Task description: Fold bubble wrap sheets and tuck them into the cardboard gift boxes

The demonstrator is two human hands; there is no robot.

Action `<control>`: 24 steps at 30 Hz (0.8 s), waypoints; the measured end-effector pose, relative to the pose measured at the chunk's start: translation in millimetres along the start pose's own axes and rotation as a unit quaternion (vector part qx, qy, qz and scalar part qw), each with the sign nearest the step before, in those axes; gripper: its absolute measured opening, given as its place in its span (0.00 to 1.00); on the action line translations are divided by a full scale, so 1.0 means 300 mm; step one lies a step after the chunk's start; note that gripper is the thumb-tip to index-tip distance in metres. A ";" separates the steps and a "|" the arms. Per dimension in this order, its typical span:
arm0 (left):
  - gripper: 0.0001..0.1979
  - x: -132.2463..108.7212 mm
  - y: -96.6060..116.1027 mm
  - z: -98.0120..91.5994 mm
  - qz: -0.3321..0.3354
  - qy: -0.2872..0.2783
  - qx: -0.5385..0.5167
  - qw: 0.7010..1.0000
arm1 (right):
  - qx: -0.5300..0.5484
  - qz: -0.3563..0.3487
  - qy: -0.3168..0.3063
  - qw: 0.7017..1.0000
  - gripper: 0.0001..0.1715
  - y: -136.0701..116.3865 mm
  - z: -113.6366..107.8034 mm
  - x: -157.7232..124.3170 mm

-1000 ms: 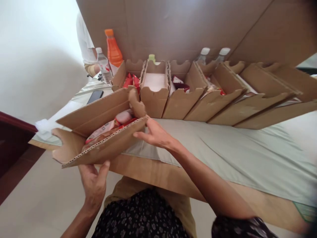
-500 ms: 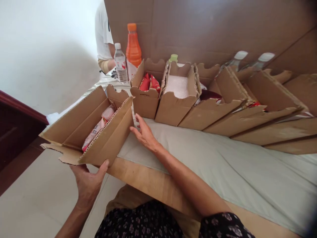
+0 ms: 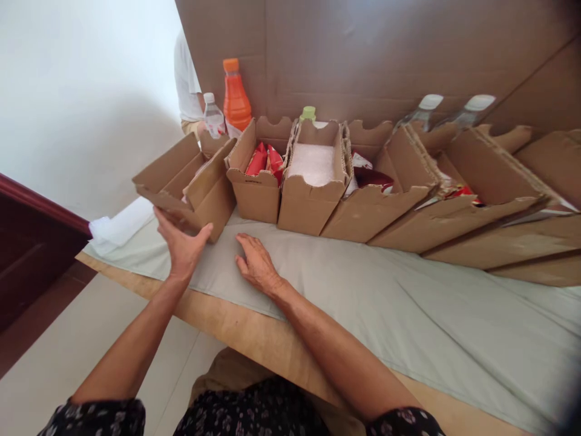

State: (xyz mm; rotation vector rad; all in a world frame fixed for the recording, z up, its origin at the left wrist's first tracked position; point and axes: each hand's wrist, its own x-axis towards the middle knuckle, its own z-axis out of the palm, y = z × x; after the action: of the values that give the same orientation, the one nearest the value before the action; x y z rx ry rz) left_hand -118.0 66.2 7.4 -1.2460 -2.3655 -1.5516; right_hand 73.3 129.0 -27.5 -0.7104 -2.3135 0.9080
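My left hand (image 3: 181,245) spans the near end of an open-topped cardboard box (image 3: 213,203), thumb at its right corner and fingers at its left side. The box stands at the left end of a row, slightly angled; what lies inside it is mostly hidden. My right hand (image 3: 258,263) is at the pale green cloth (image 3: 345,284), fingers loosely bent and apart, holding nothing. Nearest in front of it is a cardboard box (image 3: 258,203) with red packets (image 3: 263,160) inside.
Rightward runs a box with white foam (image 3: 318,162), then several more boxes (image 3: 385,212). Behind stand an orange drink bottle (image 3: 236,100), a clear bottle (image 3: 213,118) and a tall cardboard panel (image 3: 363,54). A person in a white shirt (image 3: 187,79) is beyond. White wrap (image 3: 120,227) lies left.
My left hand has moved the box away from me and rightward, from the table's front edge up beside the row. My right hand has shifted slightly nearer to me.
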 end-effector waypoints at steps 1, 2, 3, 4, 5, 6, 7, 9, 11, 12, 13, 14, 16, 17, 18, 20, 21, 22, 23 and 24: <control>0.69 0.027 0.004 0.037 0.004 0.007 0.013 1.000 | -0.002 -0.002 0.001 1.000 0.33 0.001 0.001 0.000; 0.69 0.050 0.011 0.072 0.006 0.010 0.021 1.000 | -0.005 -0.004 0.001 1.000 0.33 0.002 0.001 0.000; 0.69 0.068 0.018 0.103 0.007 0.010 0.026 1.000 | -0.007 -0.005 0.002 1.000 0.32 0.003 0.001 0.000; 0.69 0.083 0.026 0.132 0.010 0.007 0.029 1.000 | -0.009 -0.007 0.002 1.000 0.32 0.003 0.002 0.001; 0.68 0.095 0.032 0.157 0.012 0.003 0.031 0.999 | -0.011 -0.008 0.002 1.000 0.32 0.004 0.002 0.001; 0.68 0.105 0.037 0.179 0.015 0.001 0.032 0.999 | -0.013 -0.010 0.003 1.000 0.32 0.004 0.002 0.001; 0.67 0.112 0.040 0.198 0.019 -0.001 0.034 0.999 | -0.015 -0.011 0.003 1.000 0.32 0.005 0.003 0.002; 0.66 0.123 0.039 0.228 0.032 -0.005 0.040 0.999 | -0.021 -0.013 0.004 1.000 0.31 0.006 0.005 0.002; 0.65 0.123 0.031 0.247 0.047 -0.007 0.049 0.998 | -0.027 -0.013 0.005 1.000 0.30 0.007 0.009 0.003; 0.64 0.118 0.024 0.251 0.051 -0.009 0.053 0.997 | -0.031 -0.014 0.006 0.999 0.30 0.007 0.010 0.003; 0.63 0.108 0.014 0.251 0.051 -0.011 0.055 0.997 | -0.035 -0.015 0.006 0.999 0.30 0.008 0.011 0.004; 0.62 0.093 0.003 0.246 0.049 -0.016 0.056 0.997 | -0.040 -0.016 0.005 0.999 0.29 0.008 0.010 0.005; 0.58 0.048 -0.026 0.220 0.046 -0.042 0.064 0.996 | -0.052 -0.017 0.004 0.998 0.29 0.009 0.007 0.007; 0.56 0.018 -0.041 0.198 0.051 -0.067 0.075 0.994 | -0.058 -0.018 0.002 0.998 0.29 0.008 0.004 0.009; 0.53 -0.014 -0.056 0.173 0.061 -0.097 0.091 0.989 | -0.064 -0.019 -0.001 0.998 0.28 0.006 0.001 0.011; 0.46 -0.083 -0.078 0.114 0.091 -0.161 0.135 0.973 | -0.077 -0.020 -0.011 0.997 0.27 -0.003 -0.001 0.016; 0.43 -0.116 -0.083 0.083 0.108 -0.188 0.160 0.963 | -0.083 -0.020 -0.019 0.996 0.26 -0.012 0.002 0.018; 0.39 -0.144 -0.082 0.055 0.123 -0.209 0.184 0.952 | -0.088 -0.019 -0.028 0.995 0.25 -0.024 0.008 0.019; 0.36 -0.168 -0.077 0.029 0.135 -0.225 0.207 0.943 | -0.093 -0.018 -0.038 0.995 0.24 -0.038 0.015 0.019; 0.33 -0.185 -0.068 0.007 0.144 -0.235 0.227 0.934 | -0.096 -0.016 -0.049 0.994 0.23 -0.053 0.021 0.016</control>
State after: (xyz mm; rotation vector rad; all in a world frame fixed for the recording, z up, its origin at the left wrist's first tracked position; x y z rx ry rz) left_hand -93.0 31.5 -33.4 -1.8730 -2.4279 -0.6150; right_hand 61.5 119.3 -18.5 -0.7192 -2.5174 0.7276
